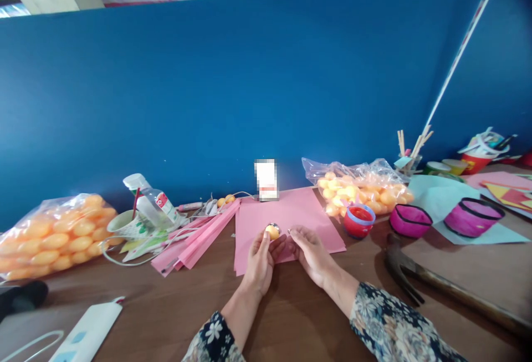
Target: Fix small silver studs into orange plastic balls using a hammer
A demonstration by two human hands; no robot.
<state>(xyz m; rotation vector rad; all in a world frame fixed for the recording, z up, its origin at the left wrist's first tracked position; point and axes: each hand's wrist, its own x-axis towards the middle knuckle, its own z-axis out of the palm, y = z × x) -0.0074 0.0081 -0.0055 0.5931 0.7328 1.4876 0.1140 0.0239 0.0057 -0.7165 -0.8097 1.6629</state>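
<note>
My left hand (262,259) grips a small yellow-orange ball (272,232) between thumb and fingers, and a dark patch shows along the ball's upper edge. It looks like a ping-pong ball. Close to its right, my right hand (310,251) is closed in a pinch, thumb against forefinger; whatever sits at the fingertips is too small to name. Both hands are above the near part of a stack of pink paper sheets (291,207) on the brown table (291,323).
Bags of orange balls (58,234) (361,190) stand left and right. A hammer (449,284) lies at right, near a red cup (358,221) and magenta fabric rings (410,221). Leftward are a plastic bottle (152,201), pink strips (199,245) and a power strip (89,331). A blue partition (249,85) rises behind.
</note>
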